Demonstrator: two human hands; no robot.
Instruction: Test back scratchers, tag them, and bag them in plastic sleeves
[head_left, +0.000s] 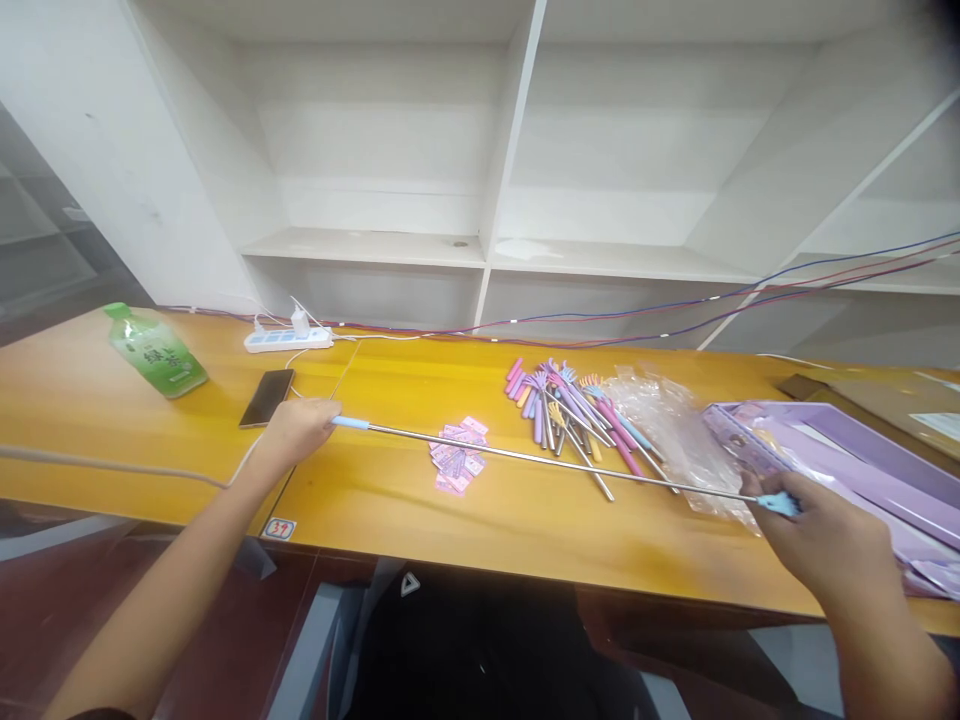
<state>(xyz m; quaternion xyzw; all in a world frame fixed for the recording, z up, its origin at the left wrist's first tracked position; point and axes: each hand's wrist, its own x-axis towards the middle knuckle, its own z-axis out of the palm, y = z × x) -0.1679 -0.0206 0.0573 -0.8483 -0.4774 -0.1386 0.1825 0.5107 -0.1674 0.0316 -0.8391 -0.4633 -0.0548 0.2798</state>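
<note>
A telescopic back scratcher [555, 459] with a thin metal rod, drawn out long, spans the space between my two hands above the table. My left hand [304, 430] is closed round the end of its light blue handle. At the other end my right hand [832, 535] grips the rod close to the light blue claw-shaped head. Below the rod lies a small pile of pink and purple cards [459, 456]. Behind it is a heap of back scratchers [566, 400] in pink, purple, blue and orange, partly overlapping. A crumpled clear plastic bag [667, 420] lies beside the heap.
Left on the table are a green bottle [156, 350], a phone [266, 398] and a white power strip [289, 340]. At right, near my hand, sits a purple box [847, 440] with a cardboard box [885, 395] behind. White shelves [375, 245] and cables line the back.
</note>
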